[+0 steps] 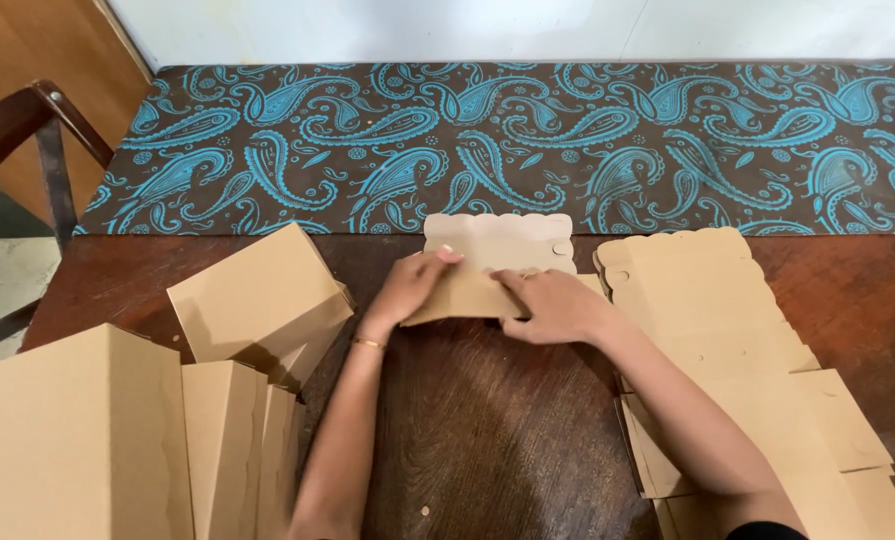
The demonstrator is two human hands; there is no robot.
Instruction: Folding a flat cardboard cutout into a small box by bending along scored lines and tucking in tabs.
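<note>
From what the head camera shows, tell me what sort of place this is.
Probably a home or small workshop table used for hand-folding boxes. A dark wooden table holds a stack of flat cardboard blanks and folded boxes, with a paisley cloth along the wall and a wooden chair beside it.

The folded boxes and flat stack run off the bottom edge; hands hide the blank's lower half.

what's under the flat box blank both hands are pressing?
The dark wooden table shows around the box blank, which lies under the left hand and right hand. Whatever lies directly beneath the blank is covered.
</note>
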